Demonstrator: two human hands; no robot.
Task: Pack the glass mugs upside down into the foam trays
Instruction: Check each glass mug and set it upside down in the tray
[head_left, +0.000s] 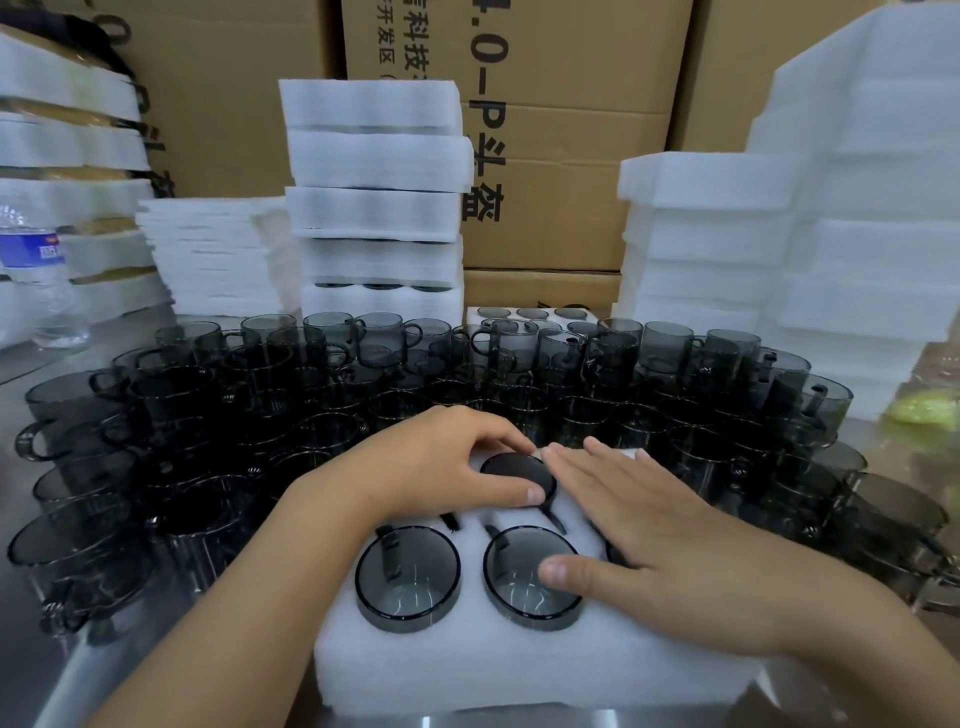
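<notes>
A white foam tray (467, 654) lies at the table's near edge. Two smoky glass mugs sit upside down in its front row, one at the left (408, 577) and one in the middle (524, 587). My left hand (441, 467) pinches the base of a third upside-down mug (514, 470) in the back row between thumb and fingers. My right hand (654, 535) lies flat over the tray's right side, fingers straight, thumb on the middle front mug. It hides the right-hand pockets.
Several loose upright dark glass mugs (363, 374) crowd the metal table round the tray. Stacks of foam trays (376, 208) rise behind and at the right (831, 234), against cardboard boxes (545, 130). A water bottle (41, 280) stands far left.
</notes>
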